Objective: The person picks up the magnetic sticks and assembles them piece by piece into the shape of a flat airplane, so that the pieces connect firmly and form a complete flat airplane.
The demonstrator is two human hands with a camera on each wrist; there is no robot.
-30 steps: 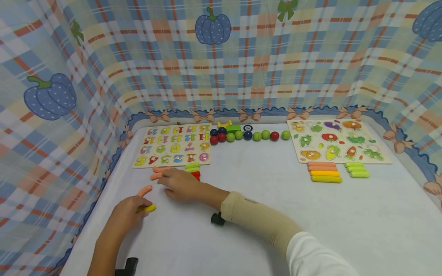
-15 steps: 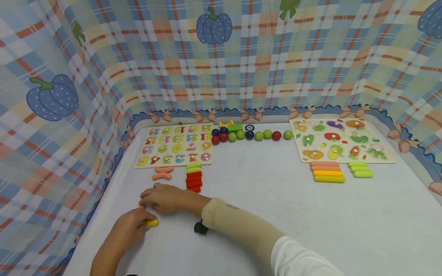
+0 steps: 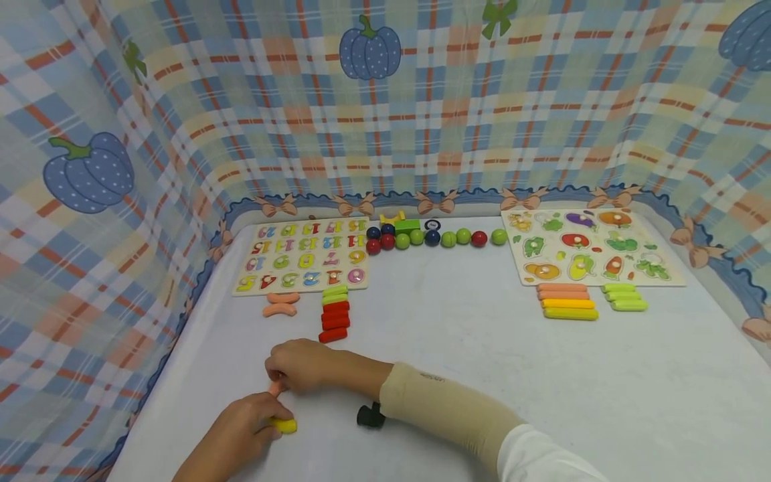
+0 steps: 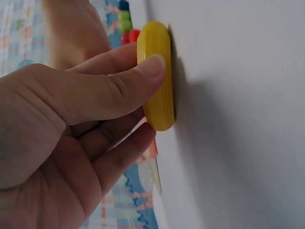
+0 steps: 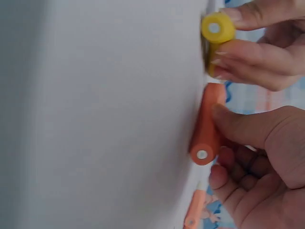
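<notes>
Near the front left of the table, my left hand (image 3: 241, 428) pinches a short yellow stick (image 3: 286, 426) between thumb and fingers. The left wrist view shows this yellow stick (image 4: 159, 90), rounded, close to the white surface. Just beyond it, my right hand (image 3: 301, 365) holds a slightly curved orange stick (image 3: 276, 387), mostly covered in the head view. Seen from the right wrist, the orange stick (image 5: 207, 124) has a pale round dot on its end, with the thumb against its side. The yellow stick's end (image 5: 214, 27) carries a similar dot.
Two curved orange sticks (image 3: 280, 309), several red sticks (image 3: 335, 321) and green ones (image 3: 334, 294) lie before a number board (image 3: 304, 254). Coloured balls (image 3: 448, 238) line the back. At right are a vegetable board (image 3: 593, 248) and rows of longer sticks (image 3: 566, 304).
My right hand has left the spot by the two orange sticks, taken hold of another orange stick and brought it nearer. My left hand has moved right and nearer with the yellow stick.
</notes>
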